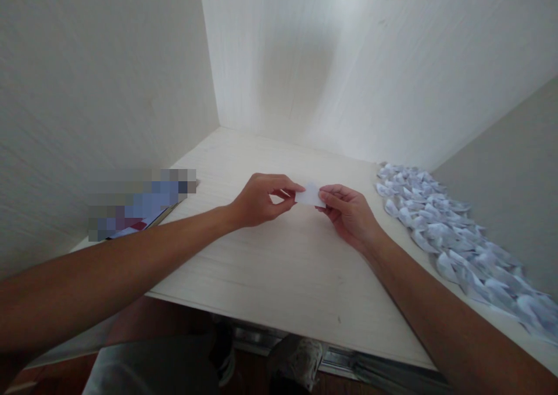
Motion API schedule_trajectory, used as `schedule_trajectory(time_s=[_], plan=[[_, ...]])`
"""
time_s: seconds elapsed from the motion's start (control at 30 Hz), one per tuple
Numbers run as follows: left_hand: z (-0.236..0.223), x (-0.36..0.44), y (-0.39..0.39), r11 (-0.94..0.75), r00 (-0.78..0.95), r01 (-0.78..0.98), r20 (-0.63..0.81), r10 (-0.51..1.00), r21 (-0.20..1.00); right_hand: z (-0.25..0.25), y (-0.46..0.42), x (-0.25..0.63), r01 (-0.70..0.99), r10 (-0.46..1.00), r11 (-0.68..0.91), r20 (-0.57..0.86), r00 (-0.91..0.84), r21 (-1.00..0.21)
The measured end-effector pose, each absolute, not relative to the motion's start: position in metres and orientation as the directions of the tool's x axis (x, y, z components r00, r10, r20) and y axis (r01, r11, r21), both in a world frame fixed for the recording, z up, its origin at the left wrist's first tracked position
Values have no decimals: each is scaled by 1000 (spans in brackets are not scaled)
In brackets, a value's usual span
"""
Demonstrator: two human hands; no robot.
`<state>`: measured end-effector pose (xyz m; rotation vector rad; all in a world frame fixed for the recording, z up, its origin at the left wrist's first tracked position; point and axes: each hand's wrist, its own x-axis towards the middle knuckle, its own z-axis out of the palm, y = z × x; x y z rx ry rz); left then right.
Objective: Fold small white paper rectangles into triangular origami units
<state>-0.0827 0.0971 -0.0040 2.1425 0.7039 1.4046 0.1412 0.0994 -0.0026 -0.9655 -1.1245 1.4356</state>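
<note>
A small piece of white paper (310, 195) is held up between my two hands, above the middle of the pale table. My left hand (264, 200) pinches its left edge between thumb and fingers. On the opposite edge, my right hand (347, 210) grips it with the thumb on top and the fingers curled behind. The paper has a peaked upper edge and a straight lower edge; whether it is folded underneath I cannot tell.
Many folded white paper pieces (440, 221) lie in rows along the table's right side. At the left wall sits a partly blurred flat item, perhaps a book (143, 215). Pale panels enclose the tabletop (270, 273) at the back and sides. Shoes (299, 360) show below the front edge.
</note>
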Motion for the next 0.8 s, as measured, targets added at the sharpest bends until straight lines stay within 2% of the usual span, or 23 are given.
schedule_trajectory(time_s=[0.17,0.27,0.47,0.57,0.67,0.8], plan=[[-4,-79,97,-665,224,135,631,743,735,0,97,144,-265,977,-29,29,-213,-964],[0,-79,96,-629,141,124,614,777,767,6,95,147,-263,960,21,92,-263,-965],[2,-76,94,-497,102,4,494,864,868,11,90,146,38,915,361,346,-206,-932],[1,-74,93,-438,104,-73,444,890,896,12,87,143,119,892,443,423,-161,-889],[0,-72,92,-397,102,-134,411,906,908,12,84,139,92,898,433,420,-134,-897],[1,-70,90,-352,86,-167,369,925,921,11,80,133,18,940,331,328,-95,-943]])
